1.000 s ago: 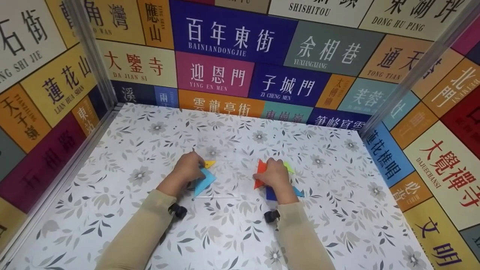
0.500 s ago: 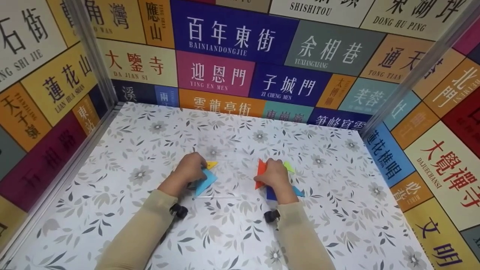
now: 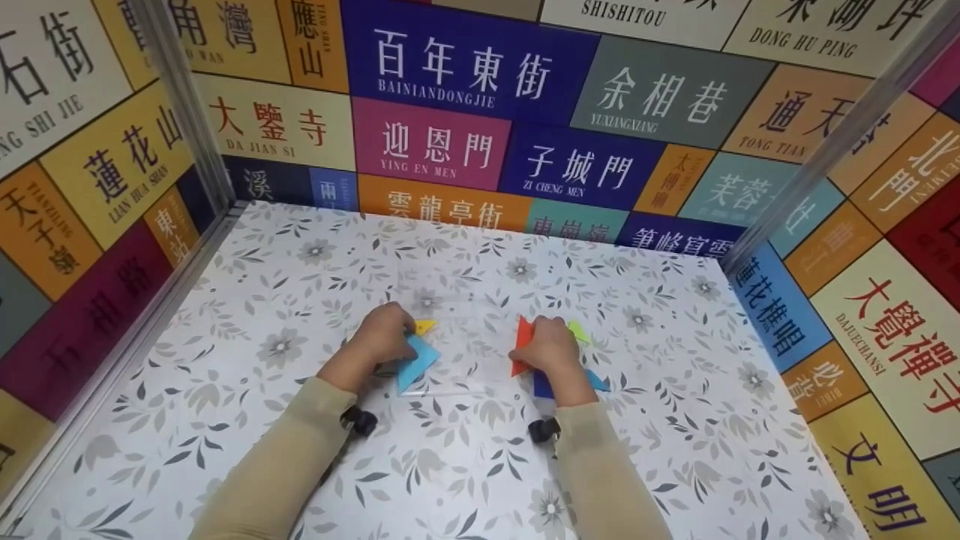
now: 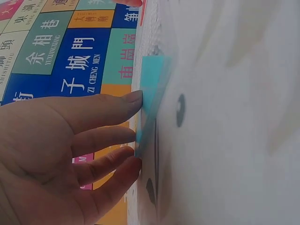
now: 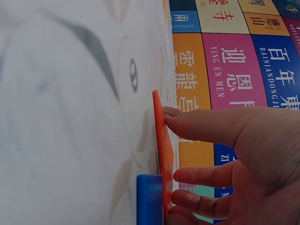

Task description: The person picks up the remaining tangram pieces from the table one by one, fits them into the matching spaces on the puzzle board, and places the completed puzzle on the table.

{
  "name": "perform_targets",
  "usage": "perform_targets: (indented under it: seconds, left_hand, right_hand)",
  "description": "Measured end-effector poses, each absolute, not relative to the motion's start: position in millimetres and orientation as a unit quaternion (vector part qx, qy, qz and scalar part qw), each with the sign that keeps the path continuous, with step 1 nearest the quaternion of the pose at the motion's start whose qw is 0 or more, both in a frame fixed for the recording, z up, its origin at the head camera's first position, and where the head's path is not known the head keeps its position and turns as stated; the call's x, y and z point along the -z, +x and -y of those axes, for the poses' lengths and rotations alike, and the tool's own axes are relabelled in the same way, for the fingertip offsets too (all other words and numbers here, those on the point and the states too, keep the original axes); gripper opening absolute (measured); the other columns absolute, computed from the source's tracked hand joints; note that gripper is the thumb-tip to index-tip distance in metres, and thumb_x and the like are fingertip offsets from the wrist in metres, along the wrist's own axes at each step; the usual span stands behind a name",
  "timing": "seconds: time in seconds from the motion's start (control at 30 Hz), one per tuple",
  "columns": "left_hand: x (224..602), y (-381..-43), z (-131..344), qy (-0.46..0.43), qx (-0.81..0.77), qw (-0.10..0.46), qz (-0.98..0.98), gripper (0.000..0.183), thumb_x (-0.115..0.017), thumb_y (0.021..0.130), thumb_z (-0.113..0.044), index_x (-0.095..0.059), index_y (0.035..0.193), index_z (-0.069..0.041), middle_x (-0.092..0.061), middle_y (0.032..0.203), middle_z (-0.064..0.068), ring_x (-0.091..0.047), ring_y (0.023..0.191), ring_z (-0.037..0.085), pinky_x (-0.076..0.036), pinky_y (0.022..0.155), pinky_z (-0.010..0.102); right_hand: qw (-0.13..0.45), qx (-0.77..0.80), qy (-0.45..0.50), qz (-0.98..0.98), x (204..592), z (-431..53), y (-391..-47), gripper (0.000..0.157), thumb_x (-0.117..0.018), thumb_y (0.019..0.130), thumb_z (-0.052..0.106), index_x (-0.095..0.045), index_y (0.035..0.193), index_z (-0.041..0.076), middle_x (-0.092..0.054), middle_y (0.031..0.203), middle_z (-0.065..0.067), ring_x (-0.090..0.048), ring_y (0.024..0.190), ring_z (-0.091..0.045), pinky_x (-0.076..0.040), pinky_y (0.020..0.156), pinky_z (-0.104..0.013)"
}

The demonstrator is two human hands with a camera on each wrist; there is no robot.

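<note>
My left hand point(image 3: 382, 335) is at the middle of the table, its thumb and fingertips touching a light-blue flat piece point(image 3: 418, 363). Partly covered by that hand, a small yellow piece point(image 3: 424, 326) shows just beyond. In the left wrist view the fingers spread loosely along the light-blue piece point(image 4: 151, 77). To the right, my right hand point(image 3: 550, 346) rests over an orange-red triangle point(image 3: 520, 349), thumb and fingertips against its face point(image 5: 164, 140). Under and around this hand lie a dark-blue piece point(image 3: 543, 386), a blue corner point(image 3: 598, 382) and a lime-green piece point(image 3: 577, 332), all partly hidden.
A thin clear sheet or tray point(image 3: 457, 392) with faint edges lies between the hands. The table point(image 3: 300, 442) has a white floral cover. Panels of coloured place-name tiles point(image 3: 465, 60) stand behind and at both sides, with clear corner strips point(image 3: 817, 139).
The left hand and the light-blue piece have shifted slightly to the right. My right hand and the pieces around it stay nearly where they were.
</note>
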State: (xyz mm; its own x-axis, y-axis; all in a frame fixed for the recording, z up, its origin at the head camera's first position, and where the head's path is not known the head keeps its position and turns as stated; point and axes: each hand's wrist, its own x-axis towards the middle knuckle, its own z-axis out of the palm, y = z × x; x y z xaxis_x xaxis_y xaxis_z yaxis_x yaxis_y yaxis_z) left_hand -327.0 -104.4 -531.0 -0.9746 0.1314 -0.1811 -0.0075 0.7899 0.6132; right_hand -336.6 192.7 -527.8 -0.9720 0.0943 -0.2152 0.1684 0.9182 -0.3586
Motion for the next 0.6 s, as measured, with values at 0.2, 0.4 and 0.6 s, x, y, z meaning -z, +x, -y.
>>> perform_targets:
  seconds: [0.2, 0.4, 0.6]
  left_hand:
    - [532.0, -328.6, 107.3, 0.035, -0.332, 0.106, -0.937, 0.048, -0.093, 0.074, -0.008, -0.074, 0.118, 0.001, -0.067, 0.118, 0.012, -0.062, 0.115, 0.031, -0.053, 0.108, 0.046]
    - [532.6, -328.6, 108.7, 0.04, -0.333, 0.101, -0.936, 0.049, -0.094, 0.073, -0.009, -0.074, 0.117, 0.002, -0.066, 0.117, 0.013, -0.062, 0.113, 0.032, -0.053, 0.107, 0.046]
    - [532.1, -328.7, 107.1, 0.022, -0.337, 0.109, -0.935, 0.052, -0.094, 0.074, -0.009, -0.073, 0.121, 0.0, -0.066, 0.122, 0.012, -0.062, 0.117, 0.032, -0.053, 0.11, 0.047]
  right_hand:
    - [0.097, 0.198, 0.071, -0.973, 527.3, -193.2, -337.3, 0.063, -0.088, 0.085, 0.031, -0.06, 0.133, 0.002, -0.06, 0.126, -0.019, -0.061, 0.111, -0.035, -0.055, 0.102, -0.048]
    - [0.091, 0.188, 0.059, -0.976, 527.6, -197.4, -338.7, 0.065, -0.088, 0.084, 0.034, -0.062, 0.131, -0.001, -0.058, 0.128, -0.022, -0.06, 0.114, -0.037, -0.054, 0.104, -0.05]
    - [0.083, 0.183, 0.042, -0.979, 527.2, -201.5, -339.4, 0.063, -0.089, 0.081, 0.035, -0.065, 0.126, -0.002, -0.06, 0.124, -0.022, -0.061, 0.111, -0.037, -0.055, 0.101, -0.05]
